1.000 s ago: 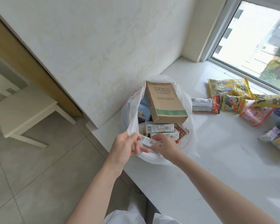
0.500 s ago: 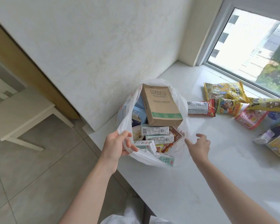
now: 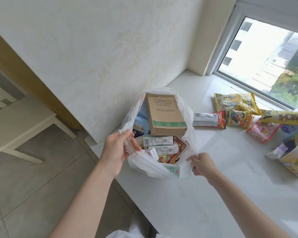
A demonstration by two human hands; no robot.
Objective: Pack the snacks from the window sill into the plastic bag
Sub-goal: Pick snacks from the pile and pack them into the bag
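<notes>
A white plastic bag (image 3: 150, 167) stands on the white window sill (image 3: 213, 186) against the wall, its mouth spread wide. Inside lie a brown cardboard box (image 3: 164, 115), small drink cartons (image 3: 157, 140) and other packets. My left hand (image 3: 118, 148) grips the bag's left rim. My right hand (image 3: 202, 164) pinches the bag's right rim. Loose snacks remain on the sill to the right: a silver and red packet (image 3: 208, 119), a yellow bag (image 3: 236, 101), a small green packet (image 3: 239, 119), a long yellow pack (image 3: 286, 117), a pink pack (image 3: 263, 132).
More packets (image 3: 292, 156) lie at the sill's right edge. The window (image 3: 272, 62) runs along the back right. A pale stool (image 3: 19, 124) stands on the tiled floor at left, below the sill's front edge.
My right hand let go of a small carton into the bag, swung out to the right, then came back and took hold of the bag's right rim. My left hand kept its grip.
</notes>
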